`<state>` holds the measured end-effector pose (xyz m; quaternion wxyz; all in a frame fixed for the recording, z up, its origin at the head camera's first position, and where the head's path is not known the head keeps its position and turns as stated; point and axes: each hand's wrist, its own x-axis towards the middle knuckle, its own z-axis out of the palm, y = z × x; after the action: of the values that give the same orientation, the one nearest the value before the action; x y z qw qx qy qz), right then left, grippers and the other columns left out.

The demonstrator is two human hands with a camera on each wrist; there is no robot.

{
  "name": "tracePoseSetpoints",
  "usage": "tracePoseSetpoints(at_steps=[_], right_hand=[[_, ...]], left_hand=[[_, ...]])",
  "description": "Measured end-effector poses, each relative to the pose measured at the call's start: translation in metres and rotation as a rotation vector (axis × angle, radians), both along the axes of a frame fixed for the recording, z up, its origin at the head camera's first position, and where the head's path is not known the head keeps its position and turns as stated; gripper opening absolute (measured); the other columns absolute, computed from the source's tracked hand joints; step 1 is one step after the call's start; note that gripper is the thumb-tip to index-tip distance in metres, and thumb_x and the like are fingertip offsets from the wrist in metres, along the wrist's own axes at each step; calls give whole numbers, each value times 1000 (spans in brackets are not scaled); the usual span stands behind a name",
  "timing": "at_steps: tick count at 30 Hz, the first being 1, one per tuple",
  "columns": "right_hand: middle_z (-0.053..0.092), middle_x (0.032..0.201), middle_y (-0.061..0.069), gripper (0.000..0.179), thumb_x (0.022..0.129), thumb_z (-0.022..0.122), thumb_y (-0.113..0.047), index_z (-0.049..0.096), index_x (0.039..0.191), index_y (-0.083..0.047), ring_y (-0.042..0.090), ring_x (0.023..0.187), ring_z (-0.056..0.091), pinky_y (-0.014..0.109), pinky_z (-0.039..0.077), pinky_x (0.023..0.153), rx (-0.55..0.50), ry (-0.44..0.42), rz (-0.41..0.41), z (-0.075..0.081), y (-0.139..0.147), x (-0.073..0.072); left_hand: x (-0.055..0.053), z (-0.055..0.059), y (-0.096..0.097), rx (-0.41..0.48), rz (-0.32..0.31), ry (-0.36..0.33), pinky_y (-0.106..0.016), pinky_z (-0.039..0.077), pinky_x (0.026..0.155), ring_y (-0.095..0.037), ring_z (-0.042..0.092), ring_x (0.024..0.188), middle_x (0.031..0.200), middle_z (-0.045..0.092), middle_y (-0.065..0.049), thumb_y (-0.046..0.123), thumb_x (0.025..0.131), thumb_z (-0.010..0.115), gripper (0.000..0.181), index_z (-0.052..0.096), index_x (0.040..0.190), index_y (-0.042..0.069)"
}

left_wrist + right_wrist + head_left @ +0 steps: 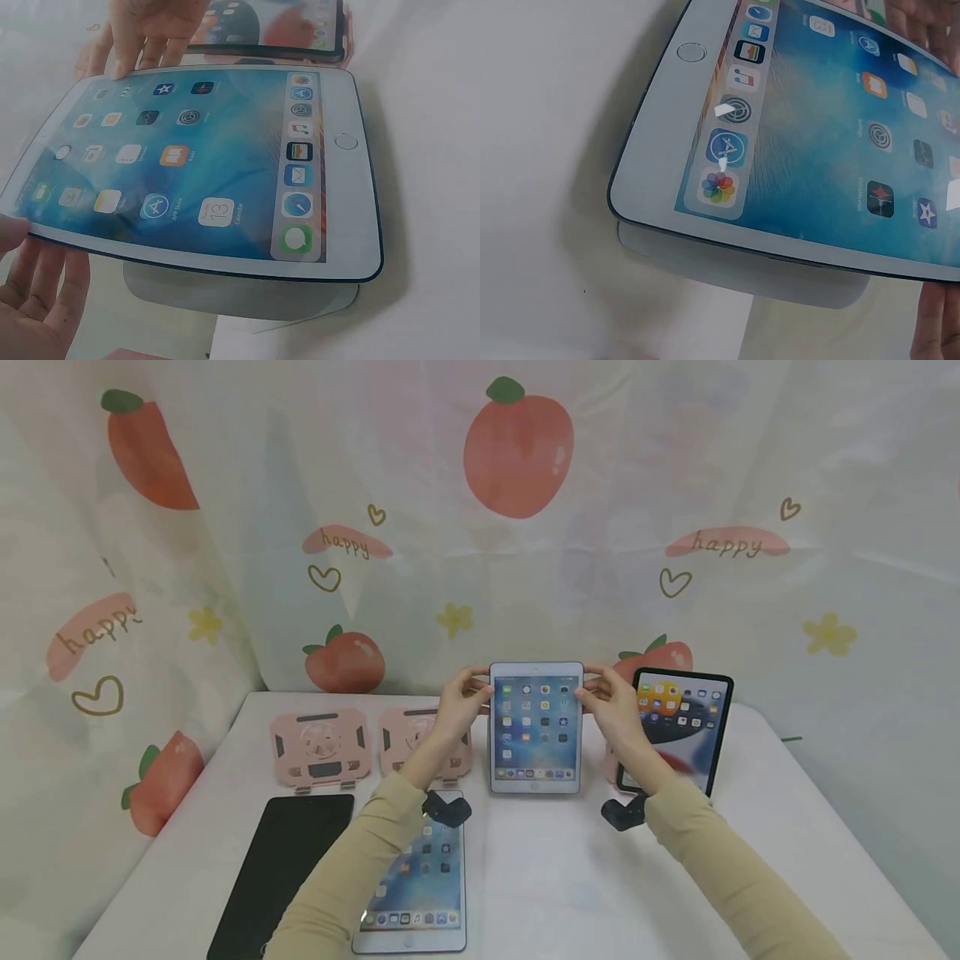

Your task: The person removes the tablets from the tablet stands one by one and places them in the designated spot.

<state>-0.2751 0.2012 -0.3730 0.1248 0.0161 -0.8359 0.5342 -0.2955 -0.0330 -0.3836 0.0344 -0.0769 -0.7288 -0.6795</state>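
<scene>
A white-framed tablet [536, 727] with a lit screen of app icons stands nearly upright mid-table. My left hand [457, 706] pinches its upper left edge, thumb in front and fingers behind. On the opposite edge my right hand [617, 706] pinches it the same way. The left wrist view shows the tablet [225, 172] from the side, its home button end low near the tabletop. Behind it a pale, rounded plate [742, 274] peeks out in the right wrist view; most of that plate is hidden by the tablet.
Two pink stands [322, 747] stand at the back left. In front lie a dark flat tablet [300, 843] and another white tablet [408, 935], partly under my left sleeve. To the right, a black-framed tablet [693, 747] leans on a pink stand. A patterned curtain [420, 443] hangs behind.
</scene>
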Motion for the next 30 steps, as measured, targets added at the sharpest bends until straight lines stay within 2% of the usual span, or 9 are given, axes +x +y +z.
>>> tracePoseSetpoints(at_steps=[6, 9, 13, 16, 23, 30], right_hand=[[65, 104, 14, 38, 95, 58, -11, 52, 132, -10, 2, 82, 58, 19, 51, 77, 1, -22, 21, 0, 4, 9], [64, 97, 5, 38, 94, 59, -10, 52, 132, -9, 1, 78, 61, 24, 55, 77, -32, -42, 35, 1, 6, 14], [62, 87, -9, 40, 94, 59, -9, 51, 133, -6, -1, 74, 62, 22, 56, 74, -78, -75, 58, 2, 8, 22], [62, 82, -15, 41, 94, 60, -10, 50, 133, -5, -1, 73, 62, 22, 57, 74, -91, -109, 60, 3, 9, 28], [61, 80, -14, 43, 93, 61, -13, 50, 134, -8, 3, 75, 63, 20, 56, 73, -90, -182, 57, -1, 12, 40], [62, 79, -12, 43, 92, 62, -10, 51, 133, -4, 4, 74, 62, 22, 56, 74, -120, -205, 83, -7, 14, 52]], left_hand=[[7, -1, -1, -15, -28, -1, -32, 59, 76, -11, 59, 76, 92, 59, -7, 6, 93, 60, 33, 59, 126, 7], [11, -2, -2, -11, -45, -10, -32, 59, 75, -11, 60, 75, 89, 58, -5, 5, 93, 60, 32, 59, 125, 6], [18, -3, -3, -8, -57, -44, -31, 59, 74, -12, 61, 78, 89, 58, -5, 5, 93, 60, 33, 59, 125, 6], [24, -4, -5, -13, -65, -75, -30, 59, 75, -13, 62, 81, 92, 59, -6, 6, 92, 60, 34, 58, 127, 7], [35, -8, -6, -7, -75, -137, -30, 59, 74, -13, 64, 76, 90, 60, -5, 7, 92, 62, 37, 58, 128, 9], [45, -15, -7, -36, -76, -153, -32, 59, 71, -14, 65, 75, 89, 60, -6, 7, 90, 63, 33, 62, 123, 11]])
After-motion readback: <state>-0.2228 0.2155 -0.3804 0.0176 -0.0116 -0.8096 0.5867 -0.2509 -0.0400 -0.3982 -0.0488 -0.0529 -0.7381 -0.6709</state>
